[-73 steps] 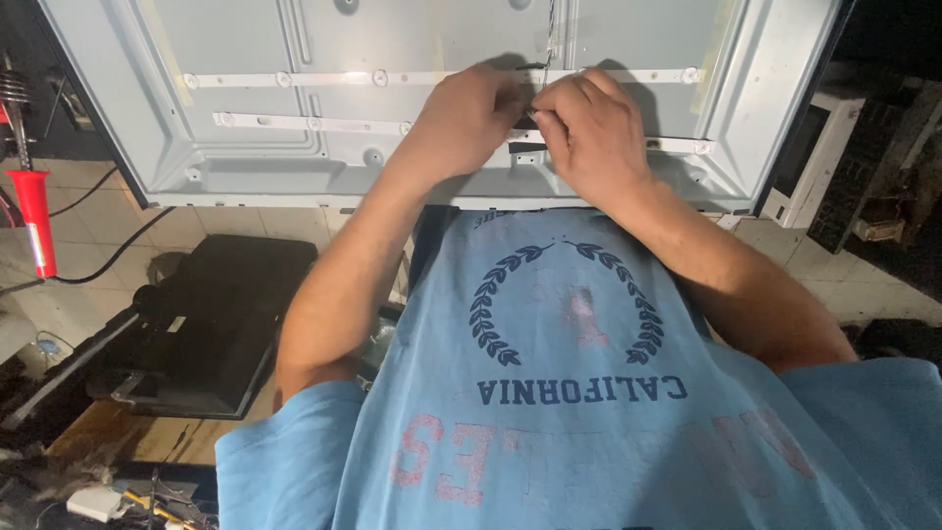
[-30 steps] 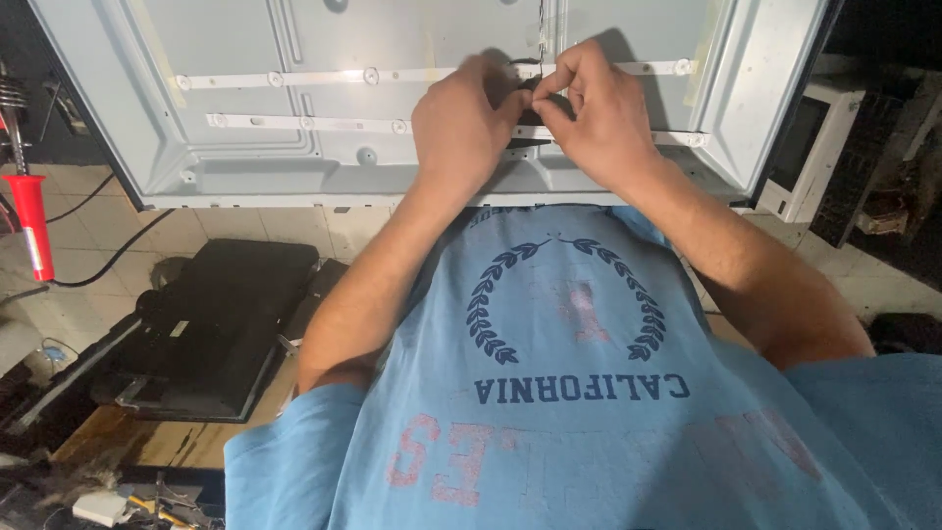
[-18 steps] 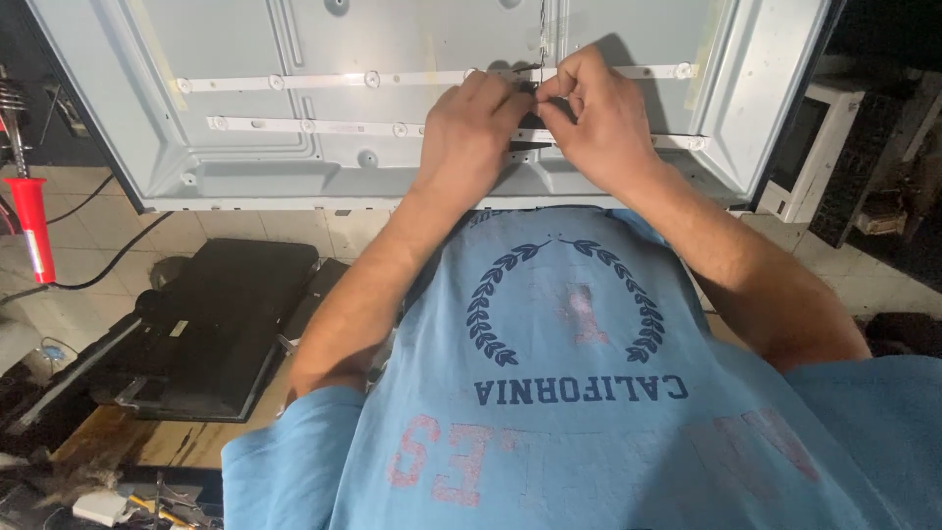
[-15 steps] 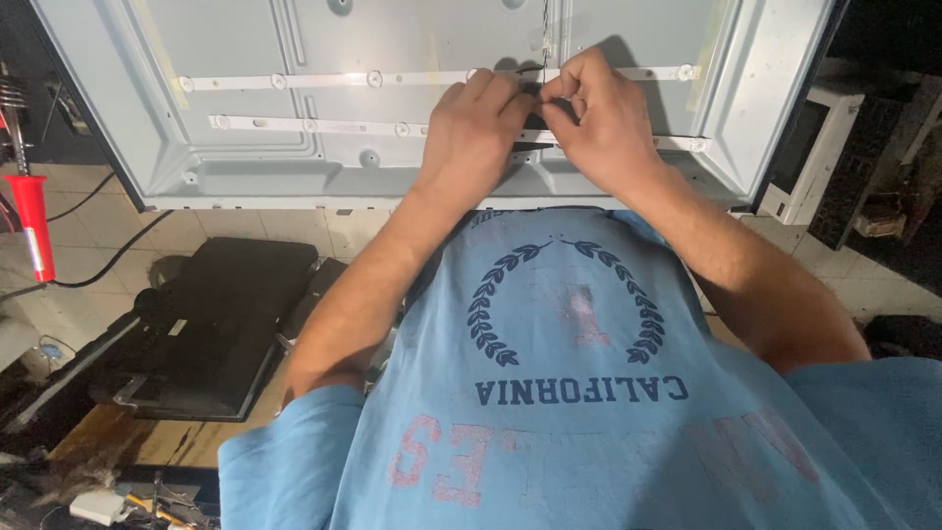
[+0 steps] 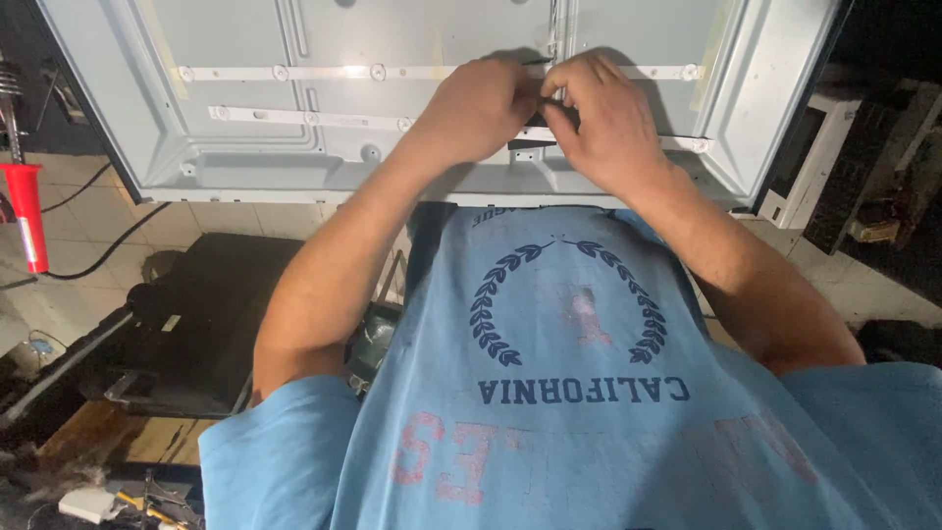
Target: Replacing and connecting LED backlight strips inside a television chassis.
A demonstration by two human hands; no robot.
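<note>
A large pale grey metal screen back panel [image 5: 412,29] lies in front of me, with two thin white light strips [image 5: 314,73] running across it. My left hand [image 5: 481,108] and my right hand [image 5: 603,123] meet over the lower strip [image 5: 294,118], near the panel's middle. Both hands pinch with closed fingers at the same spot between the strips, their fingertips touching. What they pinch is hidden by the fingers; a small dark piece shows just below them.
A red-handled tool [image 5: 25,211] stands at the left with a black cable [image 5: 98,265] on the tiled floor. A black flat device [image 5: 186,324] lies below the panel at the left. White and dark equipment [image 5: 844,167] sits at the right. Small clutter [image 5: 98,501] lies at the bottom left.
Both hands have stayed together over the strips, shifting slightly up the panel and pinching closer. The panel has not moved.
</note>
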